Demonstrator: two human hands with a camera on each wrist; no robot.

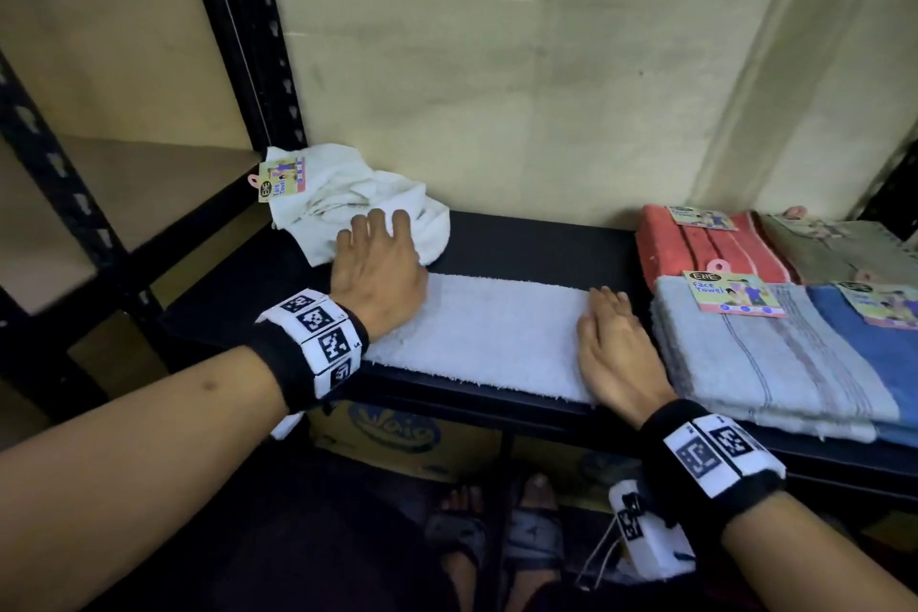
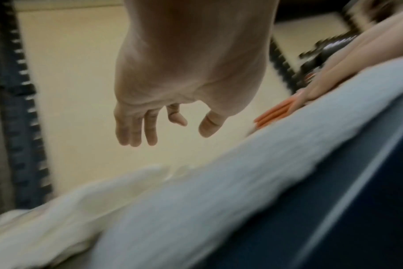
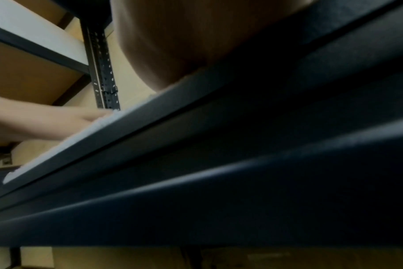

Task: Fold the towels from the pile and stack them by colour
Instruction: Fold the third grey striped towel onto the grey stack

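Both bare forearms reach forward over the front edge of the dark metal shelf (image 1: 521, 239), each wrist wrapped in a black band with white coded squares. The left hand (image 1: 377, 268) hovers above the shelf toward its left end, palm down, fingers loosely extended and slightly spread, holding nothing. The right hand (image 1: 613, 353) lies flat, palm down, nearer the shelf's middle, fingers straight and together, pointing toward its back edge.
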